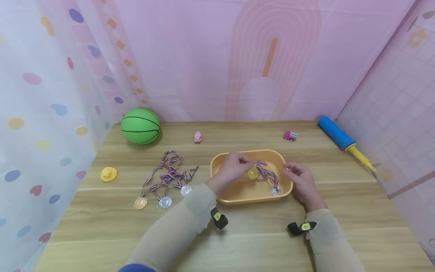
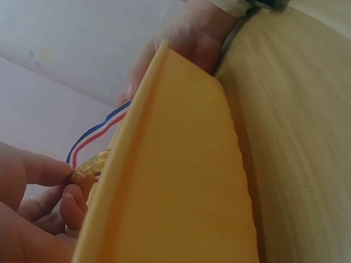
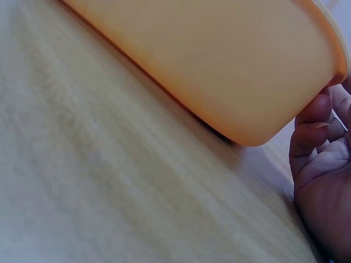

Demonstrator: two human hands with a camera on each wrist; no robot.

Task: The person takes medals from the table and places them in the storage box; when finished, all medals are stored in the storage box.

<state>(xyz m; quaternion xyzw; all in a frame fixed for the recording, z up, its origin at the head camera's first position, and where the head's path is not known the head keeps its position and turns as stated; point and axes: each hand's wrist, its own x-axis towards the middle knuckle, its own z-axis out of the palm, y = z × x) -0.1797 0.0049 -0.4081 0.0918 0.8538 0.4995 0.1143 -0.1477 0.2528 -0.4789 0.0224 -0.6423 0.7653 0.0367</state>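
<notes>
No brand, label or writing could be read on anything; the small yellow tags on the black wrist straps were too tiny to make out. The left hand (image 1: 232,166) hung over the tray (image 1: 221,160), its thumb and fingers pinched on a gold medal (image 1: 252,173) (the left wrist view showed the disc's edge nipped between the fingertips (image 2: 57,174), just inside the tray's rim). From that medal a striped ribbon (image 1: 266,173) ran away from the left hand toward the right, down to a silver medal (image 1: 275,190) lying on the tray floor, nearer the right hand than the left. The right hand (image 1: 300,181) sat at the tray's right rim with its fingers loosely curled; it gripped nothing that could be seen, and the right wrist view showed the fingertips (image 3: 312,118) just beside the tray's outer corner, though whether they touched it I cannot tell. Well off to the left of the left hand lay a pile of medals (image 1: 166,179) with tangled ribbons, and farther out on that side a duck (image 1: 108,174) and a green ball (image 1: 141,126). Beyond both hands stood a pink pig (image 1: 197,136) and a toy car (image 1: 290,135), and far to the right of the right hand lay a pump (image 1: 341,138).
</notes>
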